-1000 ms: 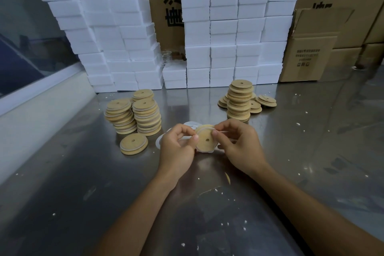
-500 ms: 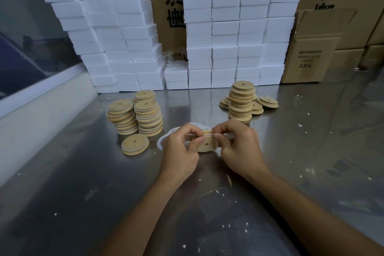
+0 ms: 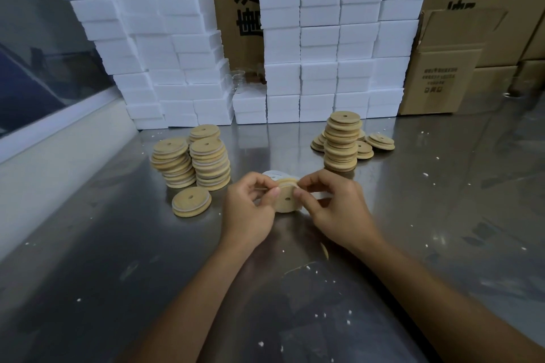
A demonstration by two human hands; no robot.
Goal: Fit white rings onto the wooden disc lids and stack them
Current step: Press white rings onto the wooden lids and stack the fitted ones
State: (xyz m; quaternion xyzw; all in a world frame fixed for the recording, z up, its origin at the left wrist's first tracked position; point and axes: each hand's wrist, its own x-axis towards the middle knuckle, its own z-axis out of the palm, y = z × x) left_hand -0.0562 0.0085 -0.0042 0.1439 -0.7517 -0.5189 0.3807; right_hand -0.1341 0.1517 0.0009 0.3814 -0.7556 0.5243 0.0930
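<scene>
A wooden disc lid [image 3: 285, 199] is held up between both hands, just above the shiny surface [image 3: 118, 244] and near the middle of the view. It is pinched on its left edge by the curled fingers and thumb of the left hand [image 3: 250, 209], and on its right edge by the curled fingers and thumb of the right hand [image 3: 333, 209]. A second ago the flat face of the lid was turned toward the camera; half a second ago it was tipped away and mostly hidden by the fingers; now it is tipped part way back, so its face and small hole are seen again. A white ring [image 3: 290, 181] is seen at the top edge of the lid, but it cannot be told if it is fully fitted. More white rings [image 3: 272, 175] are lying on the surface just behind the hands. The stacks of ringed lids [image 3: 191, 162] on the left have not been moved, and one ringed lid [image 3: 191, 202] is lying alone in front of them. The stack of bare lids [image 3: 342, 141] on the right has not been changed. White foam blocks [image 3: 324, 38] and cardboard boxes [image 3: 442, 76] are piled at the back
</scene>
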